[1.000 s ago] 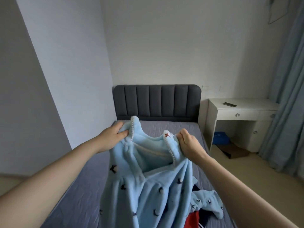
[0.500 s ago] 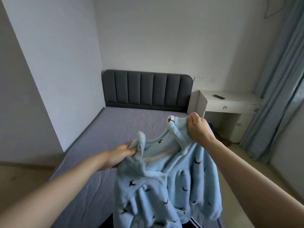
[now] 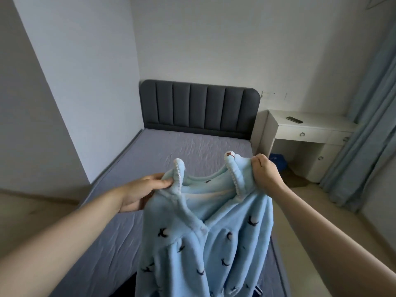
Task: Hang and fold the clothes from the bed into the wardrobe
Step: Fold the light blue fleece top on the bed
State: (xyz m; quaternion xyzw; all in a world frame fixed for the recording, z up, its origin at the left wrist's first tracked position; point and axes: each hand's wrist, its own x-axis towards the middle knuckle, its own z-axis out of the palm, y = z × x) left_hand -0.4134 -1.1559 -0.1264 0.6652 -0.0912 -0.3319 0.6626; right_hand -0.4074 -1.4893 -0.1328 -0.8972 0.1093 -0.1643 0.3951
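Note:
A light blue fleece top with small dark bird prints and a white-beaded collar hangs in the air over the bed. My left hand pinches its left shoulder beside the collar. My right hand grips the right shoulder, a little higher and farther out. The neck opening faces me and the body of the top drops out of the bottom of the view. A sliver of dark clothing shows beneath it on the bed. No wardrobe is in sight.
The bed has a grey-purple sheet and a dark padded headboard against the far wall. A white desk with a remote stands to the right, blue curtains beyond it. A blue box sits under the desk.
The top has been lifted and spread wider between my hands. My left hand has risen closer to the level of the right, and the view has shifted slightly right.

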